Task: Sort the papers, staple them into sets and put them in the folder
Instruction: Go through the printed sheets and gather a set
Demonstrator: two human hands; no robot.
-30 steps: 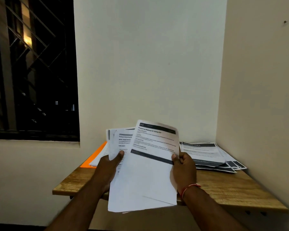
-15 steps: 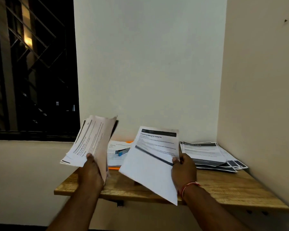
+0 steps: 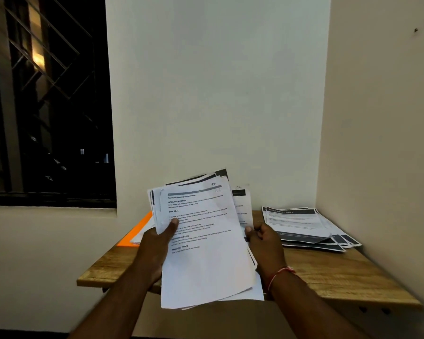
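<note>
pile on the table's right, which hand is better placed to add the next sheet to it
Right, likely: the right hand pinches a sheet beside that pile, while the left hand holds the stack.

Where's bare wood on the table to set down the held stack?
Bare wood: front-right of the table, between the right-hand paper pile and the front edge; also the front-left corner before the orange folder. Back is crowded at both sides. The held stack hides the centre.

white walls (image 3: 218, 94), dark barred window (image 3: 47, 101), wooden shelf (image 3: 328, 277)
</note>
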